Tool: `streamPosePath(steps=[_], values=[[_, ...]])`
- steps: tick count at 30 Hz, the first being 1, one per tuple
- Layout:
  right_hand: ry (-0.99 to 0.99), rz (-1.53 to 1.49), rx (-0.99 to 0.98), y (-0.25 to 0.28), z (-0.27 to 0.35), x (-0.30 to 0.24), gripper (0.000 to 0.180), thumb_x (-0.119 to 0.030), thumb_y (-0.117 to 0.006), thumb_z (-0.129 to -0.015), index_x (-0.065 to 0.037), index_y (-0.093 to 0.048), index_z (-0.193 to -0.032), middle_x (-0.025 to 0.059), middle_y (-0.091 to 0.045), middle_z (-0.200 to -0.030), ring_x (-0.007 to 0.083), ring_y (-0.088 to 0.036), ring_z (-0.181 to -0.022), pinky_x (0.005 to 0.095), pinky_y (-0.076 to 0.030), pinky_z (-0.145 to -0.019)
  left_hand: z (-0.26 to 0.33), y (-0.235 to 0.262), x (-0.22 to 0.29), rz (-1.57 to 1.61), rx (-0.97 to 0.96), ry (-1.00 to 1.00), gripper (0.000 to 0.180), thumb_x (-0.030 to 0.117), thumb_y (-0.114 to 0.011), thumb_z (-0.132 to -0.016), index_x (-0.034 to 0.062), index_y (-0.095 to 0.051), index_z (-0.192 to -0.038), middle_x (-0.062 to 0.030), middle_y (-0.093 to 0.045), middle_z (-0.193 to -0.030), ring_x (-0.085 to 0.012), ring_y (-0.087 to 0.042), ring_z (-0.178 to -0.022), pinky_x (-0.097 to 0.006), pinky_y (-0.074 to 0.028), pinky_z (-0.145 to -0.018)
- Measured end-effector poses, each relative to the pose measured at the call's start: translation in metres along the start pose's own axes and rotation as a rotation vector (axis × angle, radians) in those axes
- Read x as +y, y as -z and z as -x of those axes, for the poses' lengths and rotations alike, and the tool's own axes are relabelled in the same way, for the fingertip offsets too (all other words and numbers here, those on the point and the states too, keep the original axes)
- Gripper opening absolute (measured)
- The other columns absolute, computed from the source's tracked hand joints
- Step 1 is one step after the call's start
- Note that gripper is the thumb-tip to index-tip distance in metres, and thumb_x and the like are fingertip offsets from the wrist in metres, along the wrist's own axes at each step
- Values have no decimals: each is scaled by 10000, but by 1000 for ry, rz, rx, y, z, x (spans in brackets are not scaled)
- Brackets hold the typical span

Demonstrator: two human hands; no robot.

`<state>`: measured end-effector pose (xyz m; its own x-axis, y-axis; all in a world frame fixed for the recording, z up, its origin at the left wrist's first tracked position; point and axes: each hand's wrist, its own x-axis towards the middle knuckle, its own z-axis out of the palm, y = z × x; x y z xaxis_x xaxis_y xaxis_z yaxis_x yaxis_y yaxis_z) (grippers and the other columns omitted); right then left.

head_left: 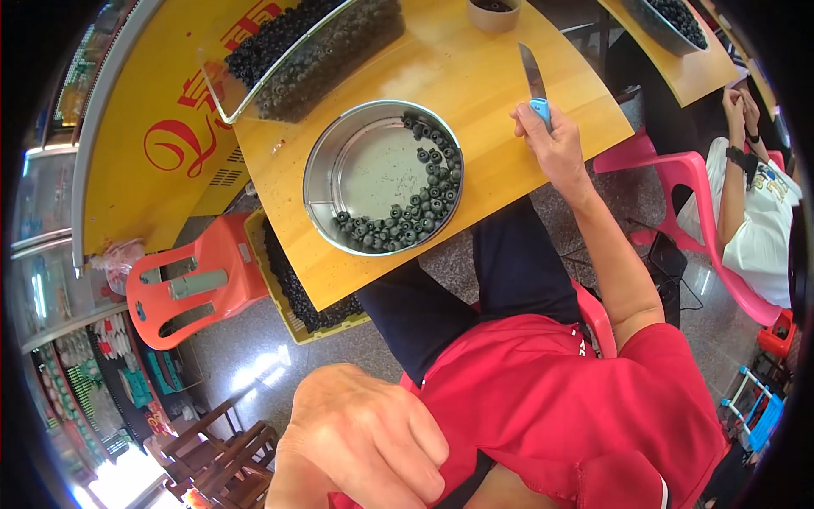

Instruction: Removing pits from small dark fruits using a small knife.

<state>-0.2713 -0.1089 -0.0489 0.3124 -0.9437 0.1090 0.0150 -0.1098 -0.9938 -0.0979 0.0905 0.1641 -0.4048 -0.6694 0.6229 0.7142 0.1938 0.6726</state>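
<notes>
My right hand [553, 146] is closed around the light blue handle of a knife [532, 72], its blade pointing away from me over the wooden table [500, 153]. My left hand [365, 433] is raised close to the camera at the lower left, fingers curled in; whatever they may hold is hidden. Between the table's left edge and my right hand stands a round metal pan [315, 182]. Small dark round pieces [415, 212] with ringed tops lie along its right and near sides. Behind it, a clear-walled bin [326, 64] holds many more of them.
A small round bowl [493, 15] stands at the table's far edge. A yellow crate [331, 331] of dark pieces is under the table, beside an orange stool [199, 280]. At right, another person [746, 204] sits on a pink chair [678, 170] near a second table [691, 76].
</notes>
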Motion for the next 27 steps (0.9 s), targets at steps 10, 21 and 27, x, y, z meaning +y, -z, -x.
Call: streamPosePath(steps=[10, 21, 27], values=[[25, 4, -1, 0, 0, -2, 206, -209, -578, -955, -8, -619, -930, -31, -543, -726, 2, -380, -555, 169, -286, -486, 11, 44, -4, -259, 11, -52, 290, 123, -522, -890, 72, -523, -604, -145, -607, -677, -231, -522, -477, -330, -398, -427], [44, -4, 5, 0, 2, 0, 210, -226, -588, -951, -22, -624, -921, -41, -539, -710, 2, -388, -564, 166, -296, -499, 42, 204, -59, -1532, 545, 1080, 325, 235, -567, -868, 7, -613, -1096, -224, -647, -876, -358, -621, -853, -404, -473, -752], [75, -1, 2, 5, 2, 1, 216, -234, -592, -949, -25, -623, -906, -47, -534, -706, 4, -381, -558, 169, -295, -500, 41, 194, -66, -1284, 422, 1047, 266, 144, -509, -873, -14, -631, -1049, -46, -592, -693, -134, -545, -618, -300, -472, -598]])
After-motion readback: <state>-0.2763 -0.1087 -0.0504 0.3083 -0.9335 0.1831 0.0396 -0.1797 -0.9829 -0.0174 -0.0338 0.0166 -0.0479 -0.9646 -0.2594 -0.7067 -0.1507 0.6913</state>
